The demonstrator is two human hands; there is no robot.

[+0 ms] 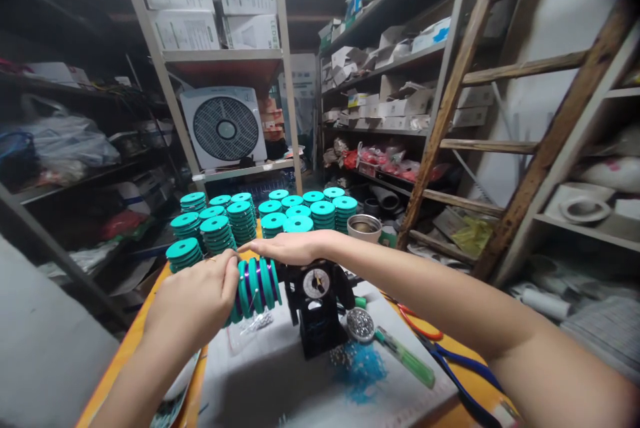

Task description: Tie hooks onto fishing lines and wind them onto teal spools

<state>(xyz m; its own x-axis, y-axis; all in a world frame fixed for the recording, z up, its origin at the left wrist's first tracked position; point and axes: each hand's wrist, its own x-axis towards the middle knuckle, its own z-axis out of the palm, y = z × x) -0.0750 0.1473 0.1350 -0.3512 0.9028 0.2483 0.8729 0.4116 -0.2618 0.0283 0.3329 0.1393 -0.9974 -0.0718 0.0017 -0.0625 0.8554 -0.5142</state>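
A row of teal spools wound with dark purple line [257, 288] lies sideways against a black winding device with a round dial [317, 283]. My left hand [200, 295] is closed around the row's left end; its fingertips are hidden behind the spools. Stretched across the top of the row is my right hand [287, 248], fingers straight and together, palm down, the tips close to my left knuckles. Whether the right palm presses on the spools cannot be made out. Behind both hands stand several stacks of teal spools [215, 231] on the orange table [130, 341].
Right of the device lie a round dish of small metal pieces [360, 325], a green-handled cutter [405, 358], blue-handled pliers [467, 368] and blue scraps [363, 375]. A metal-rimmed cup [364, 227] stands behind. A wooden ladder [450, 101], shelves and a box fan [225, 127] surround the table.
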